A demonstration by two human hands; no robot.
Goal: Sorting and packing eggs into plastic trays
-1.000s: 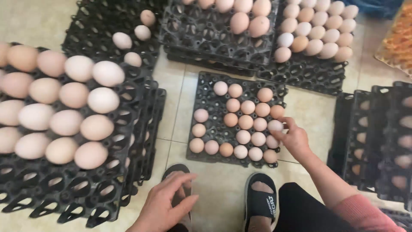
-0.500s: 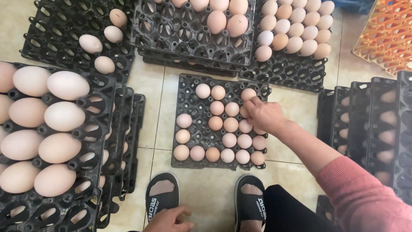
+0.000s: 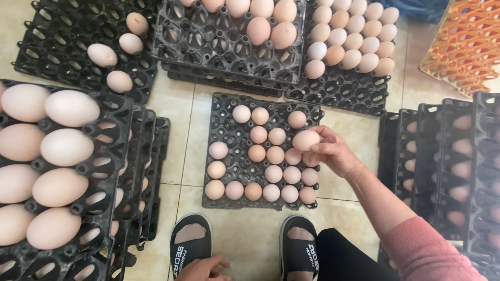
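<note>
Reaching in from the lower right, the right hand (image 3: 333, 153) has its fingers closed around a pale pinkish-tan egg (image 3: 305, 140), pinching it between thumb and fingertips. That egg sits at the tips of the fingers, just above the right edge of the black moulded plastic egg tray (image 3: 229, 138) lying on the beige tiled floor (image 3: 179, 112) in front of the person's feet. Whether the egg rests in a cup of the tray or is lifted clear of it cannot be told, since the fingers and the neighbouring eggs cover the cup beneath it. The tray is partly filled: its right-hand columns and bottom row hold eggs, while several cups at its upper left are bare.

Only the knuckles and fingertips of the left hand (image 3: 204, 268) show at the bottom edge, between the two black open-toed sandals (image 3: 191, 244); the picture cuts off the rest, so its grip cannot be judged, and nothing is seen in it.

Close on the left stands a stack of black trays (image 3: 112, 156) bearing large pale eggs, cut off by the frame. An orange plastic tray (image 3: 463, 44) shows in part at the upper right
</note>
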